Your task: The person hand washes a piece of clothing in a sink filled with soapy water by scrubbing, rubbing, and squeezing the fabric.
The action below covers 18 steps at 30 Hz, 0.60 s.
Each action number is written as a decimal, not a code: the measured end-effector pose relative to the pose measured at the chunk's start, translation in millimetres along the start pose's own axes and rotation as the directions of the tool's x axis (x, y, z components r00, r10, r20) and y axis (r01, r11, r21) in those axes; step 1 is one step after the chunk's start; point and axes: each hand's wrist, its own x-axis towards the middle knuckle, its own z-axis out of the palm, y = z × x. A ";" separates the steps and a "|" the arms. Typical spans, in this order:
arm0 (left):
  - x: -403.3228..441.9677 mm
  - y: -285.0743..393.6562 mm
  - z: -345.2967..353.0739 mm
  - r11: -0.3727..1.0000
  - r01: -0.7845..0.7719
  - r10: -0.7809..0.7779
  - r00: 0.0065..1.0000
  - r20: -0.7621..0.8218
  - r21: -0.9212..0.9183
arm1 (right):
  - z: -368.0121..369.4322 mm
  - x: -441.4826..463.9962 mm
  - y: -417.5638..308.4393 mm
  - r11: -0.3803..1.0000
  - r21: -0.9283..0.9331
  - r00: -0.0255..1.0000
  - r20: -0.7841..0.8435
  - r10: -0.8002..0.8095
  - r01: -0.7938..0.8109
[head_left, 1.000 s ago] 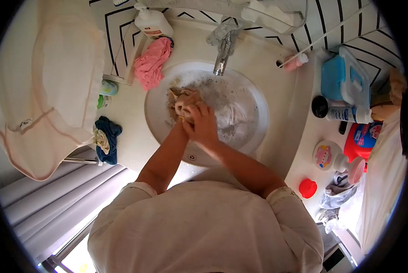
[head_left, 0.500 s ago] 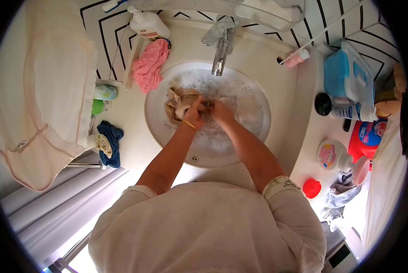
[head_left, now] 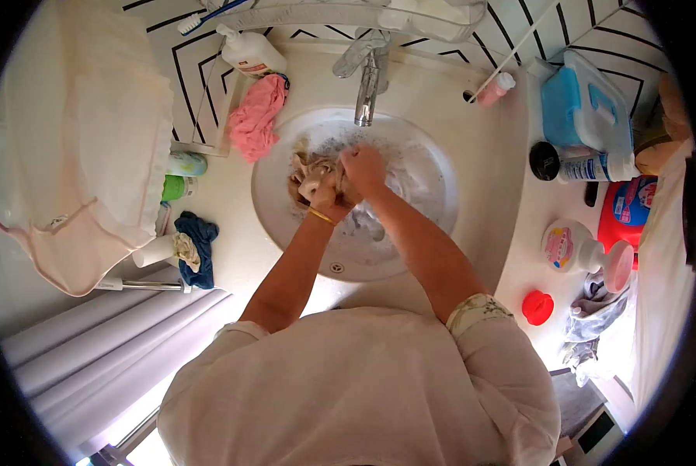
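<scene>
A wet, crumpled beige cloth is bunched up in the white oval sink, which holds soapy water with foam. My left hand, with a yellow band at its wrist, is closed on the cloth from below. Just above and to the right, my right hand is a fist against the same cloth, its fingers curled over a fold. Part of the cloth is hidden between the two hands. Beyond them, the chrome faucet points down over the basin.
Left of the faucet lie a pink cloth and a white pump bottle. A dark blue cloth rests at the left edge. On the right stand a blue container, a white bottle and a red cap.
My right hand has risen from the water, up and slightly left, onto the cloth. My left hand has turned and sits a little lower. The camera view has shifted slightly.
</scene>
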 end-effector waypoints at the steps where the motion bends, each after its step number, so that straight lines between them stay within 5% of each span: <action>1: -5.8 0.3 4.6 1.000 -0.003 0.002 0.998 0.056 0.028 | 3.5 -1.4 7.3 0.986 0.013 0.979 -0.118 -0.164 0.167; 3: -12.2 3.3 12.9 0.997 -0.024 0.011 0.985 0.172 0.072 | 8.2 -12.7 21.9 0.872 -0.032 0.816 -0.337 -0.470 0.489; 4: 3.6 5.8 -14.1 0.894 0.201 -0.134 0.973 0.190 -0.400 | 7.9 -28.8 21.8 0.838 -0.086 0.791 -0.291 -0.538 0.538; 5: 30.9 8.1 -65.4 0.536 0.367 -0.252 0.929 0.271 -0.760 | 8.3 -52.6 16.7 0.802 -0.133 0.766 -0.239 -0.597 0.583; 7: 31.2 6.5 -73.5 0.270 0.373 -0.284 0.912 0.297 -0.887 | 9.3 -79.0 8.9 0.744 -0.189 0.734 -0.129 -0.666 0.641; 9: 13.2 -3.4 -37.9 0.698 0.217 -0.178 0.976 0.129 -0.682 | 7.3 -90.0 1.1 0.709 -0.215 0.721 -0.028 -0.692 0.672; 11: -12.6 -6.6 16.4 0.956 0.006 0.002 1.000 0.027 -0.294 | -16.0 -46.4 -8.4 0.837 -0.188 0.857 0.076 -0.509 0.514; 13: -14.6 -5.9 17.9 0.995 -0.101 0.100 0.994 0.038 0.019 | -8.9 5.6 21.0 0.934 -0.218 0.959 0.074 -0.275 0.285; 16: 2.9 2.2 2.4 0.974 -0.136 0.122 0.989 0.088 0.183 | -9.8 6.4 39.9 0.949 0.082 0.930 -0.243 -0.276 0.303; 18: 7.2 2.5 0.3 0.966 -0.139 0.133 0.990 0.042 0.217 | 7.0 -4.9 58.2 0.917 -0.223 0.841 -0.371 -0.393 0.330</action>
